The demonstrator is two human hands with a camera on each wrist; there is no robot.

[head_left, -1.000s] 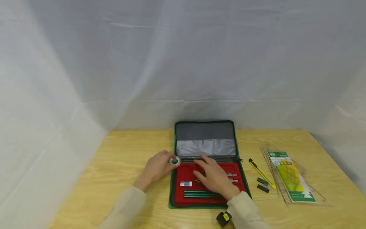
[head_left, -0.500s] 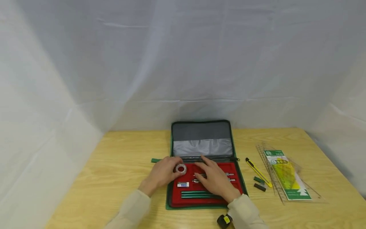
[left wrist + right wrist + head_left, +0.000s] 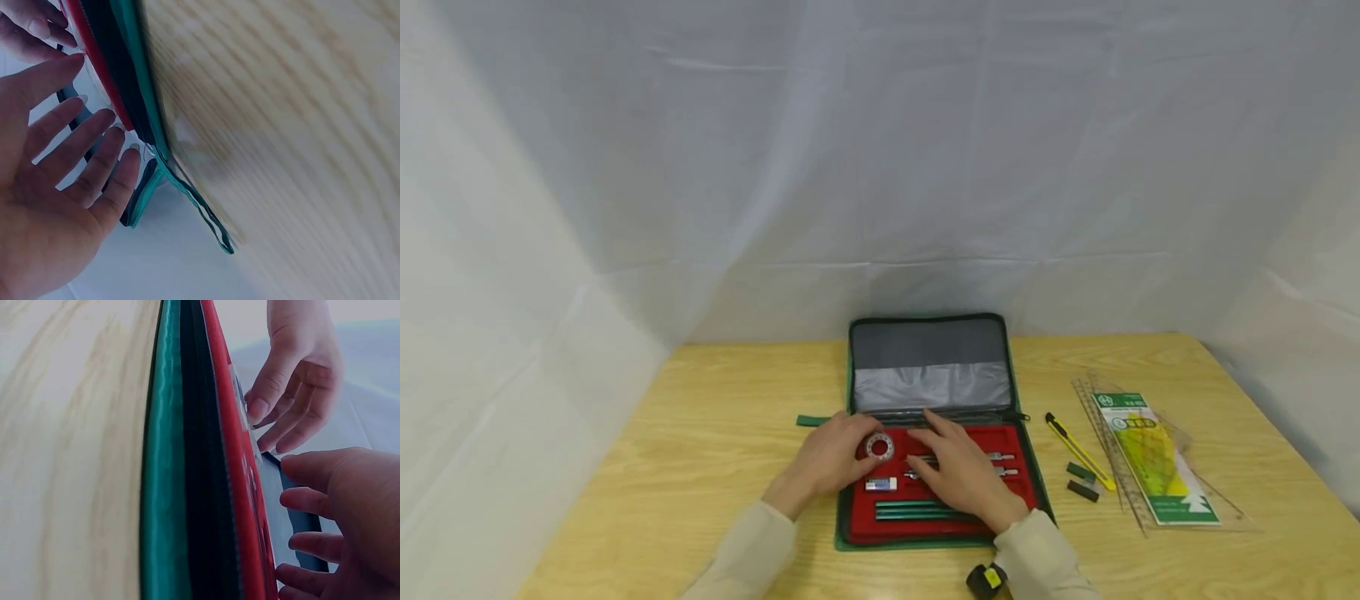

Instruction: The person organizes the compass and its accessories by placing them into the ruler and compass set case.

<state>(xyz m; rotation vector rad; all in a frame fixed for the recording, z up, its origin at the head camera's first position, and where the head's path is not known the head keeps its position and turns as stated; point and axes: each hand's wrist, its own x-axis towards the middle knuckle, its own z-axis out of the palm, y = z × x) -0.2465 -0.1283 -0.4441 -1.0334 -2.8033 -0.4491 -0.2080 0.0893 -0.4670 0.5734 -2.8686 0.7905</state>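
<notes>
A zip case [image 3: 925, 340] lies unfolded, its red tray [image 3: 910, 533] facing up. My left hand [image 3: 823, 458] is at the tray's upper left, fingers and thumb spread beside a clear ring-shaped disc [image 3: 891, 448] lying there. In the left wrist view this left hand [image 3: 56, 194] has loosely extended fingers. Below the disc sit an eraser [image 3: 881, 484] and green pencils [image 3: 917, 510]. Over the tray's middle, my right hand [image 3: 962, 471] spreads its fingers, partly hiding metal compass-like tools [image 3: 1002, 472]. The right wrist view shows the right hand [image 3: 369, 512] holding nothing.
Right of the case are a yellow utility knife [image 3: 1086, 454], a green piece [image 3: 1081, 472] and a dark piece [image 3: 1082, 492]. Farther right lie clear set squares with a green-and-yellow packet [image 3: 1157, 467]. A green strap [image 3: 812, 421] sticks out left. White sheeting [image 3: 880, 167] surrounds the table.
My left hand has brought the disc from the case's left edge rightward and down into the tray, and its fingers have loosened around it. The right hand stays nearly in place.
</notes>
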